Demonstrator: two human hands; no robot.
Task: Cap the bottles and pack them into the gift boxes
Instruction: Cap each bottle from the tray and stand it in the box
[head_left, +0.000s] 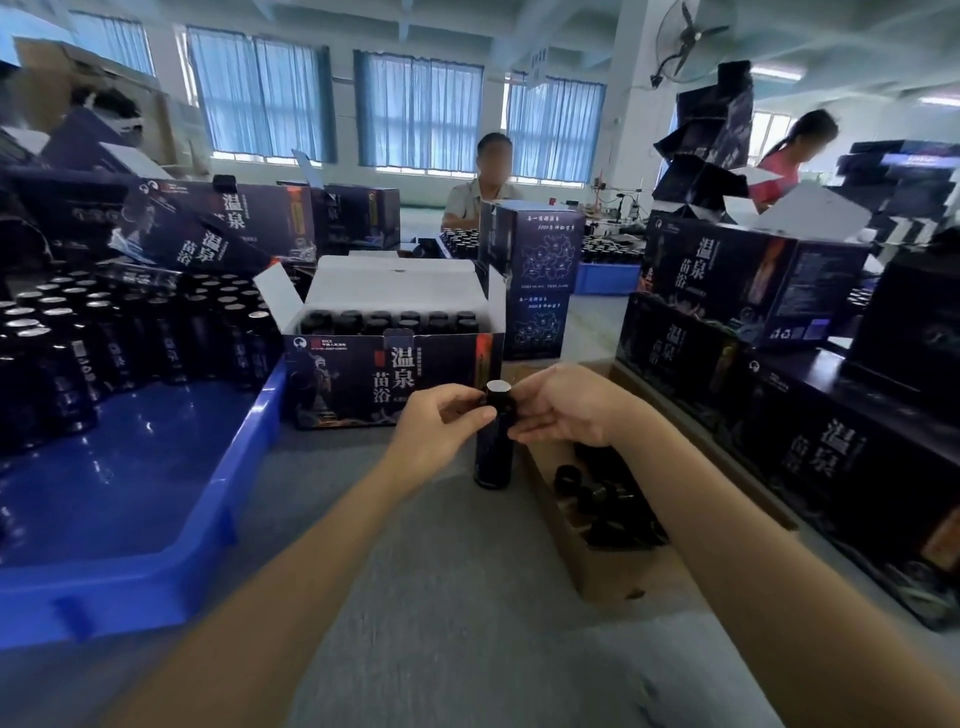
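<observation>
Bottle (492, 457), dark, stands upright on the grey table (467, 597) at centre of view, just in front of the open gift box (363, 379). Left hand (441, 423) pinches the bottle's neck from the left, thumb against curled fingers. Right hand (563, 405) holds the same neck from the right, fingers curled round it. A pale disc shows at the bottle's top with a black collar just under it, partly hidden by fingers; cannot tell whether a cap is seated. The gift box has its flaps up, white inside, and a row of black-capped bottles (384, 322) stands in it. Blue tray (156, 519) lies to the left, its corner just beside the gift box; silver-topped bottles (52, 317) stand packed in its far half. Brown carton (597, 571) lies to the right of the held bottle and holds loose black caps (587, 493). Stacked boxes (805, 415) of the same print line the right edge, some closed, one with flaps open. One person (480, 197) sits across the table; another person's back (789, 156) shows at far right. Wall fan (685, 36) hangs on a pillar; blue curtains (415, 109) cover the windows.
</observation>
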